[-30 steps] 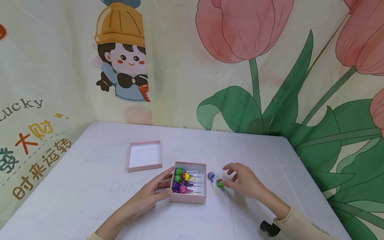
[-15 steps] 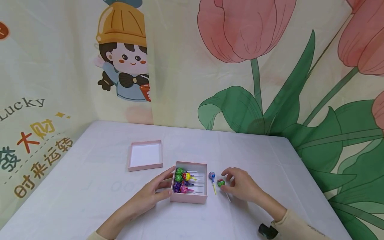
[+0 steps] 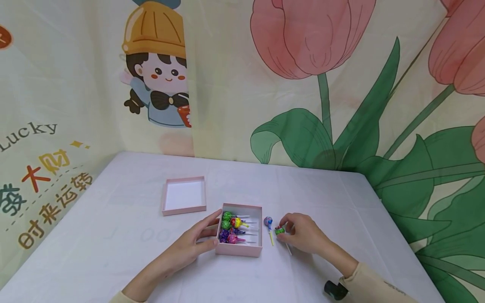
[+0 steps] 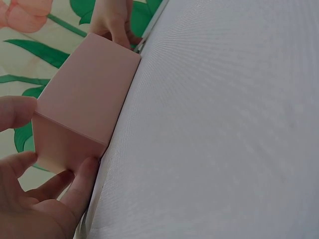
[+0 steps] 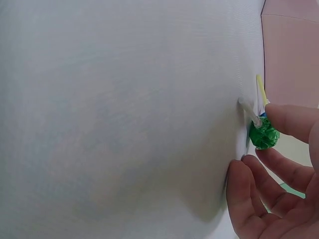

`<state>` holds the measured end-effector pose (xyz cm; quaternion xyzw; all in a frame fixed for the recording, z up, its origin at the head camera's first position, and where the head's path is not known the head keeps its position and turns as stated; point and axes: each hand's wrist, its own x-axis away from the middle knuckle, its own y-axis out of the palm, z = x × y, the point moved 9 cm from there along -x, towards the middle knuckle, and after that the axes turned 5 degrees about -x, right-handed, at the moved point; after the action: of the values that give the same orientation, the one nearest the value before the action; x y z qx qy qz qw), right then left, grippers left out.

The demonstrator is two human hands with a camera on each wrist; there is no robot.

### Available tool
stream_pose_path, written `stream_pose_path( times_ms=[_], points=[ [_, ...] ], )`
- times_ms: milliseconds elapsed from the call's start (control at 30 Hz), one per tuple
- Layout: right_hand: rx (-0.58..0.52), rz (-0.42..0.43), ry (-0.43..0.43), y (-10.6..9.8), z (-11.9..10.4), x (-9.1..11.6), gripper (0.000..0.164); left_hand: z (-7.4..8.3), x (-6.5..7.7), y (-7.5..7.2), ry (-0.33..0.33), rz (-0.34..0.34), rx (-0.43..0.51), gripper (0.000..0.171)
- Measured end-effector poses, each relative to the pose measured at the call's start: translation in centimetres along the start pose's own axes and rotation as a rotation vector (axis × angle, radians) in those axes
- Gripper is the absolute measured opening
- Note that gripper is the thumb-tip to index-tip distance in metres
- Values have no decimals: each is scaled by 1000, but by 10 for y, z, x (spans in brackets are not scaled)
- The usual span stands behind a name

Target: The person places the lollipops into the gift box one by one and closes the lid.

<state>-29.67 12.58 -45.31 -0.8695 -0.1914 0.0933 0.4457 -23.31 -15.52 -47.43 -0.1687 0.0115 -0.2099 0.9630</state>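
Note:
My left hand [image 3: 189, 244] rests against the left side of an open pink box [image 3: 238, 251], thumb at the near corner, fingertips along the side wall as the left wrist view shows. Several wrapped lollipops [image 3: 232, 224], green, yellow-red, purple and pink, lie inside with their sticks pointing right. To the right of the box, my right hand [image 3: 305, 233] pinches the wrapped head of a green lollipop [image 5: 264, 133] between thumb and finger, its white stick angled down at the tabletop. A blue lollipop [image 3: 268, 221] with a yellow stick lies between box and right hand.
A shallow pink box lid [image 3: 184, 209] lies inside-up behind and left of the box. White cloth covers the table [image 3: 129, 198]. A printed backdrop [image 3: 219, 84] with tulips and a cartoon figure hangs behind. A black object [image 3: 335, 290] sits at the right sleeve.
My right hand has come down to the left and its thumb and finger have closed on the green lollipop's head. The left hand and box have stayed in place.

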Motion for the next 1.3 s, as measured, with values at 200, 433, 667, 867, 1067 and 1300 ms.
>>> stream_pose_path(
  times_ms=[200,433,667,867,1067,1300],
  points=[
    [3,6,6,0,-1,0,20,0,0,0,-1,3,0,76],
    [5,-8,-16,1,-1,-1,19,0,1,0,-4,1,2,76],
    [2,-40,-39,1,-4,-1,19,1,1,0,-2,2,-6,76],
    [-17,-71,-51,2,-4,-2,20,1,1,0,1,2,-8,76],
    [-5,-91,-56,4,-4,-2,22,1,1,0,1,4,-3,76],
    [5,-126,-57,4,-3,-4,24,1,1,0,9,2,-8,76]
  ],
)
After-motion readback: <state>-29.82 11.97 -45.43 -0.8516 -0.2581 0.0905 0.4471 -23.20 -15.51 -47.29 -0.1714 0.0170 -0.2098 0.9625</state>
